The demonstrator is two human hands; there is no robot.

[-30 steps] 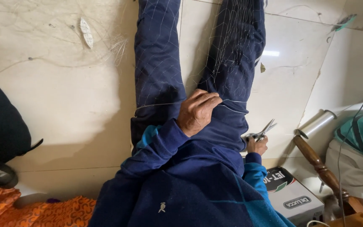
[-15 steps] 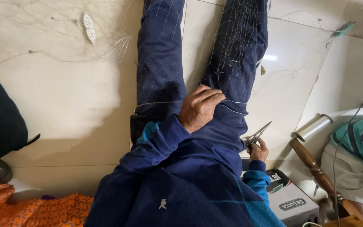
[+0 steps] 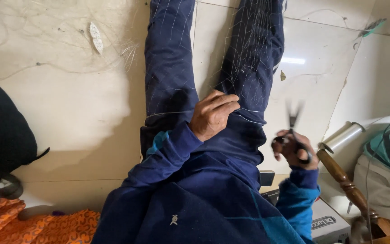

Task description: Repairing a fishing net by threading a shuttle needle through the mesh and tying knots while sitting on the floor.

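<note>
Two hands busy: left hand [image 3: 213, 115] pinched the thin, floppy net [image 3: 244, 58] draped over the legs, right hand [image 3: 294, 151] clutched scissors [image 3: 293, 124]; looked light, tangle-prone, best held by its edge cord

hands 2 [image 3: 213, 115] | scissors 1 [image 3: 293, 122] | net 1 [image 3: 244, 54]

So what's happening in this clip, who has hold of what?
A person in dark blue clothes sits on a pale tiled floor, legs stretched out, with a fine fishing net draped over them. The left hand pinches a line of the net against the thigh. The right hand holds a pair of scissors, blades open and pointing away, raised beside the right leg and blurred. A turned wooden stick lies to the right.
</note>
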